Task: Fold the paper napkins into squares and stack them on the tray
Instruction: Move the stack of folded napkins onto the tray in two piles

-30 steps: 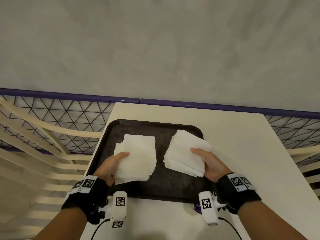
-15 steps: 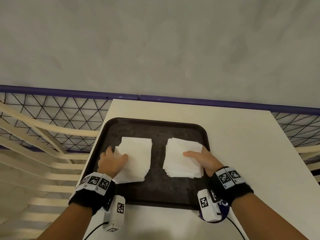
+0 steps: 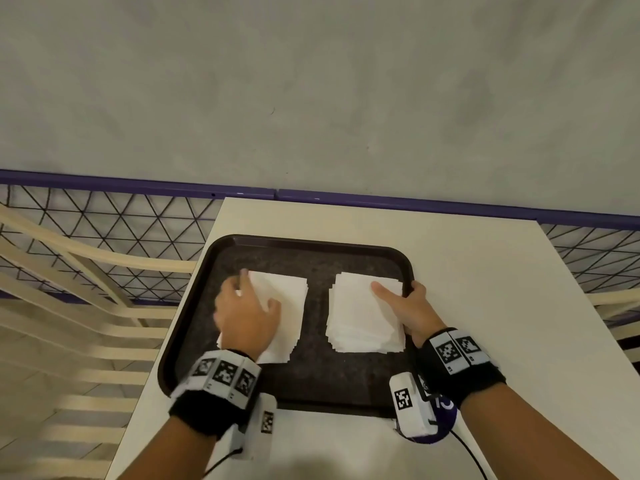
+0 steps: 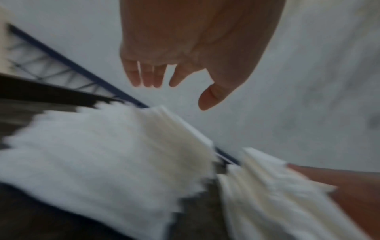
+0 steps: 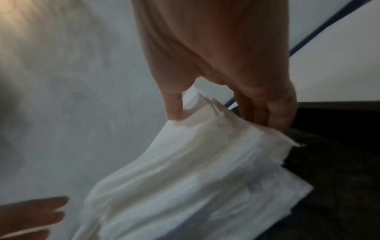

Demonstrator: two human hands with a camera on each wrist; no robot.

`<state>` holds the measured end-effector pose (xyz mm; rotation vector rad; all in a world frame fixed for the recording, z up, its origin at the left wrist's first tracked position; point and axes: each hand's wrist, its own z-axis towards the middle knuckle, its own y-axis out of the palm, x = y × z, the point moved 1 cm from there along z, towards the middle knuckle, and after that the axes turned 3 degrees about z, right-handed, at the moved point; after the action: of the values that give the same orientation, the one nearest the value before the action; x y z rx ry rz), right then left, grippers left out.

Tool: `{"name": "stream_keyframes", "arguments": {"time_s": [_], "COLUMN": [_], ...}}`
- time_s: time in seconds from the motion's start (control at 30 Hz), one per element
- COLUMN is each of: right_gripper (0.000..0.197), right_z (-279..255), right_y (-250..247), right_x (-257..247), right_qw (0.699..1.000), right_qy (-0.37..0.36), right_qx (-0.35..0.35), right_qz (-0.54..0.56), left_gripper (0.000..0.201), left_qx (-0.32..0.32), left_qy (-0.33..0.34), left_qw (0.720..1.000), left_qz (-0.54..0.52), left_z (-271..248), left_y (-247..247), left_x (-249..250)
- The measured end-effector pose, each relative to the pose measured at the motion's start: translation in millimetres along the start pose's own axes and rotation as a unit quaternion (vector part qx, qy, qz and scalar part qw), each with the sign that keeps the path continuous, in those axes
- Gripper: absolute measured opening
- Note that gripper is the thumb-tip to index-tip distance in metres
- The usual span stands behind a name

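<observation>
1. My left hand (image 3: 246, 315) hovered loose and spread just over the left stack of napkins (image 3: 282, 315), gripping nothing; the left wrist view showed the fingers (image 4: 147, 76) hanging free of the paper.
2. My right hand (image 3: 410, 311) pinched the right stack of napkins (image 3: 363, 317) at its right edge, thumb (image 5: 174, 104) on top and fingers tucked down the side.
3. I judged the napkins light, soft and limp: the stack sagged and fanned under my thumb, and its edges sat ragged, so loose sheets could slide or lift. The surest hold looked to be a whole stack squeezed from opposite sides, or pressed flat from above.
4. Both stacks lay inside the dark tray (image 3: 194, 327), side by side with a bare strip between them.
5. The tray rested on the white table (image 3: 485, 278); I saw no other napkins on it.
</observation>
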<state>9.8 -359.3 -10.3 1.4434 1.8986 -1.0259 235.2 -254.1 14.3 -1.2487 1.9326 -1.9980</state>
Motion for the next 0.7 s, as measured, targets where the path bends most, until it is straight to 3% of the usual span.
{"name": "stream_keyframes", "arguments": {"time_s": [0.03,0.1,0.2,0.37,0.57,0.7], "right_gripper": [0.106,0.099,0.093,0.067,0.068,0.067], "right_z": [-0.6,-3.6,-8.6,-11.0,-18.9,-41.4], "right_y": [-1.6,-2.0,1.8,5.9,9.4,11.3], "right_x": [2.2,7.5,14.1,11.2,3.1,-7.5], "right_qw": [1.0,0.998,0.995,0.992,0.993,0.971], "right_qy": [0.012,0.04,0.083,0.102,0.062,-0.062], "right_qx": [0.0,-0.015,-0.047,-0.069,-0.018,0.097], "right_qz": [0.016,0.04,0.033,-0.006,-0.103,-0.209], "left_gripper": [0.063,0.059,0.06,0.07,0.061,0.048], "left_qx": [-0.008,-0.092,-0.219,-0.319,-0.305,-0.203], "left_qy": [0.038,0.063,0.022,-0.061,-0.056,0.008], "left_qw": [0.998,0.984,0.952,0.911,0.914,0.944], "left_qz": [-0.043,-0.142,-0.214,-0.255,-0.262,-0.261], "left_z": [-7.3,-23.1,-35.2,-36.3,-35.5,-38.5], "left_y": [3.2,13.7,32.3,48.7,35.4,8.9], "left_x": [13.0,39.4,68.9,79.3,73.2,51.3]}}
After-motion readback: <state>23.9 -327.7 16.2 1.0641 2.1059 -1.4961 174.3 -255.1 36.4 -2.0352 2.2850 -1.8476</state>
